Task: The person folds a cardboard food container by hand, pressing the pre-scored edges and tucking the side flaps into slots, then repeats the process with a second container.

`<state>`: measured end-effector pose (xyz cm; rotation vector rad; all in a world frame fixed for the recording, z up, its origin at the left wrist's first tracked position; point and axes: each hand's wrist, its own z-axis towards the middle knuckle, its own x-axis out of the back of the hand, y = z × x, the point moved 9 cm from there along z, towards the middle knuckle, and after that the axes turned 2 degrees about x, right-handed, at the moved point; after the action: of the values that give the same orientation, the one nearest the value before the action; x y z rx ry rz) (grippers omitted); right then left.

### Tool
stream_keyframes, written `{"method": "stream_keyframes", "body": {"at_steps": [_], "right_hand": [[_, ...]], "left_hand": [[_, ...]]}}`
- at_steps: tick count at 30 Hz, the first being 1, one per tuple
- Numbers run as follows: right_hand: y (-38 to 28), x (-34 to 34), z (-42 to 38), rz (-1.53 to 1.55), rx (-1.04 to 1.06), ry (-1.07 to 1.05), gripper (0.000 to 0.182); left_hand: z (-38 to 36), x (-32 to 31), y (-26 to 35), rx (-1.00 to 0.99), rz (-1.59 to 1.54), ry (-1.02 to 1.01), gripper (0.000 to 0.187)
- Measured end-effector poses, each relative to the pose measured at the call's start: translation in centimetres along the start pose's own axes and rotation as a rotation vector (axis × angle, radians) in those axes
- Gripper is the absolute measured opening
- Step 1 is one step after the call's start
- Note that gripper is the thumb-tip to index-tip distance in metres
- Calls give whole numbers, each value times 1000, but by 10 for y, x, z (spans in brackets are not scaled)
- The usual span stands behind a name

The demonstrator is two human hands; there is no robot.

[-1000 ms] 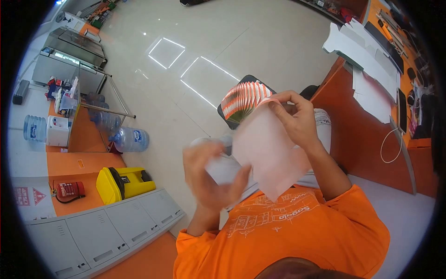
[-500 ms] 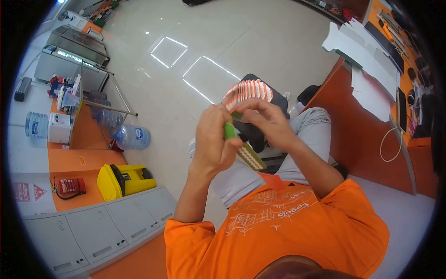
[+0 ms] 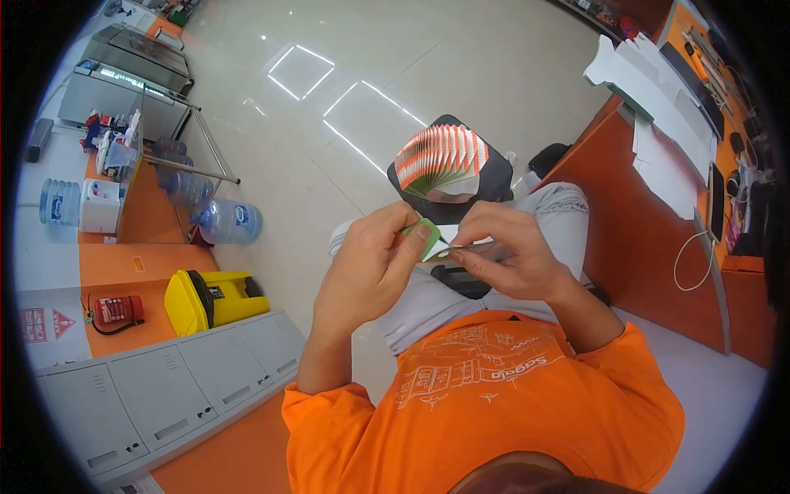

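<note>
Just above my lap, a small green-and-white card (image 3: 426, 241) with rounded corners is between my hands. My left hand (image 3: 370, 259) pinches its green end between thumb and fingers. My right hand (image 3: 512, 251) is closed on the other side, thumb and fingertips gripping a thin, dark greenish edge. Whether this is one folded piece or several layers cannot be made out. Beyond my hands, a fanned row of orange-and-white striped cards (image 3: 444, 156) with some green at the inner edge rests on a black seat (image 3: 494, 177).
To the right, an orange desk (image 3: 687, 49) carries papers (image 3: 658, 99), a phone (image 3: 716, 198) and a white cable (image 3: 676, 276). On the left are a water bottle (image 3: 230, 221), a yellow bin (image 3: 191, 303), a fire extinguisher (image 3: 115, 309) and grey lockers (image 3: 177, 387).
Both hands have come down and back from the fanned cards, uncovering them. The green piece is turned, and its toothed white edge no longer shows. An orange flap over my lap is gone from view.
</note>
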<state>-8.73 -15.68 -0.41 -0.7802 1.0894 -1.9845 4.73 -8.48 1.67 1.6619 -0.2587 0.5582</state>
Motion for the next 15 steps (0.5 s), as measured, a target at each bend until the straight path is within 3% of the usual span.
{"method": "stream_keyframes", "body": {"at_steps": [2, 7, 9, 15], "right_hand": [[-15, -3, -2, -178, 134, 15, 19], [-24, -7, -12, -375, 273, 140, 24], [-25, -3, -15, -425, 301, 213, 27], [-23, -3, -20, -509, 361, 175, 29]], "left_hand": [[0, -5, -1, -16, 169, -48, 15], [-3, -15, 8, -182, 144, -60, 11], [-4, -13, 9, -216, 119, -64, 16], [-7, -17, 1, -148, 69, -182, 39]]}}
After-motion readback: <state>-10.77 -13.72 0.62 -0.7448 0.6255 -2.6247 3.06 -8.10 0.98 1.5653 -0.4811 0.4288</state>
